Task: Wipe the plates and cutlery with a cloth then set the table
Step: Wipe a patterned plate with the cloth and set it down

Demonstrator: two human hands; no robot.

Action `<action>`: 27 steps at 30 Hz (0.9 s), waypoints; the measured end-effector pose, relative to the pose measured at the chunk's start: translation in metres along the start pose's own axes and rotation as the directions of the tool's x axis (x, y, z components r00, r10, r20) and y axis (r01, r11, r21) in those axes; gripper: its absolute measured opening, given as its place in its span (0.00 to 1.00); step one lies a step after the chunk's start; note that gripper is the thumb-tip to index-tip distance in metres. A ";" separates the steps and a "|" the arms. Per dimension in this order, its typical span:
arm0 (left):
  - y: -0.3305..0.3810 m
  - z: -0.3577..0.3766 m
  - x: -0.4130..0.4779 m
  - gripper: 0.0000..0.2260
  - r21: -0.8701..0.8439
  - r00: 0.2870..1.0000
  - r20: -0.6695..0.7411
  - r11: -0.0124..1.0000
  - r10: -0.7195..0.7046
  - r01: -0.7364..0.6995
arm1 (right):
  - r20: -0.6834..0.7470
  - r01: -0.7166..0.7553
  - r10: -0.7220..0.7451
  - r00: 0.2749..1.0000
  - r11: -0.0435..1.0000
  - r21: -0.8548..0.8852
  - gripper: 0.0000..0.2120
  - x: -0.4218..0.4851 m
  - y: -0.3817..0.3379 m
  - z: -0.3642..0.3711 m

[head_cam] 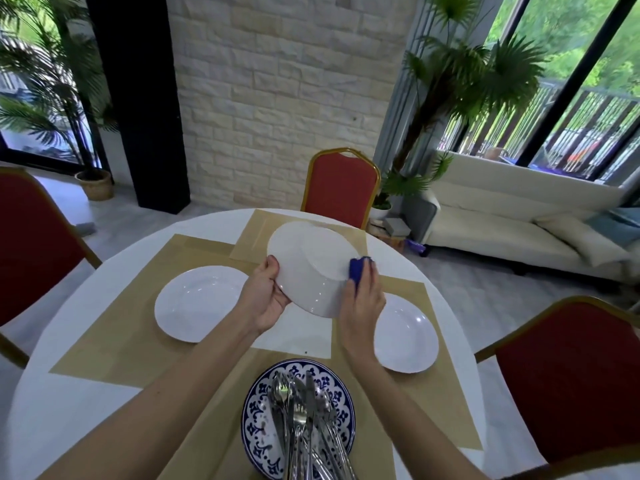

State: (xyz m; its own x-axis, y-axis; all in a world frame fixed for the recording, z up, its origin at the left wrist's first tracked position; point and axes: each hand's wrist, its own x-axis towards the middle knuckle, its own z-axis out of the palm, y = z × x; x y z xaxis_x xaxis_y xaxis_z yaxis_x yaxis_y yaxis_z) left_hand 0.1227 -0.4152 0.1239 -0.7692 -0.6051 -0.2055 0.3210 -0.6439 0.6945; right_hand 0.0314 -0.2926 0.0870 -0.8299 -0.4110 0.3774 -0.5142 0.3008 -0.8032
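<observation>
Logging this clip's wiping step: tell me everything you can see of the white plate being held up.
The held plate is plain white, glossy and ceramic-looking, round with a deep well. It is lifted and tilted above the far placemat, with what looks like its underside facing the camera. The left hand grips its left rim, thumb on the facing side. The right hand presses a blue cloth against its right edge. No chips or marks show.

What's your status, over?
Left hand grips raised round white plate; right hand holds blue cloth to its right edge. Steel cutlery piled on blue patterned plate. Nothing in the way.
</observation>
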 end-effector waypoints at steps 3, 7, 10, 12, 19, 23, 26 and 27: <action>0.000 -0.001 0.000 0.18 0.053 1.000 -0.011 0.999 0.004 -0.003 | 0.055 0.394 -0.392 0.918 0.895 -0.210 0.23 -0.021 0.009 0.011; 0.001 -0.003 -0.005 0.18 0.187 0.999 0.043 0.982 -0.003 -0.005 | 0.132 0.666 -0.663 0.737 0.678 -0.311 0.18 -0.001 -0.006 0.012; -0.002 -0.003 -0.010 0.16 0.311 0.997 0.081 0.950 0.007 -0.032 | 0.198 0.679 -0.655 0.730 0.660 -0.320 0.18 0.023 -0.026 0.014; -0.005 -0.006 -0.011 0.15 0.375 0.995 0.102 0.926 -0.001 -0.037 | 0.255 0.548 -0.487 0.835 0.775 -0.315 0.19 0.046 -0.039 0.011; -0.011 -0.014 -0.016 0.16 0.418 0.997 0.074 0.907 0.019 -0.049 | 0.387 -0.128 0.145 0.910 0.989 -0.070 0.18 0.085 -0.041 -0.021; -0.010 -0.021 -0.013 0.17 0.423 0.997 0.049 0.903 0.062 -0.077 | 0.325 -0.495 0.457 0.828 0.868 0.041 0.20 0.050 0.000 -0.011; -0.010 -0.015 -0.009 0.15 0.477 0.992 0.030 0.871 0.119 -0.119 | 0.336 -0.585 0.536 0.775 0.809 0.057 0.19 0.012 0.010 0.005; -0.011 -0.013 -0.007 0.14 0.498 0.990 0.022 0.857 0.137 -0.129 | 0.339 -0.600 0.547 0.765 0.797 0.067 0.17 0.003 0.011 0.012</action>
State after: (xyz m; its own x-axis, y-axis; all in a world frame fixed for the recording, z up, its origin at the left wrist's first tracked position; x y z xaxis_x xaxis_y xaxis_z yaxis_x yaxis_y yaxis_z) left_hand 0.1321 -0.4095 0.1084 -0.7301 -0.6769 -0.0933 0.0997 -0.2406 0.9655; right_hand 0.0262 -0.3010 0.0741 -0.8432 -0.4414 -0.3070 0.1026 0.4283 -0.8978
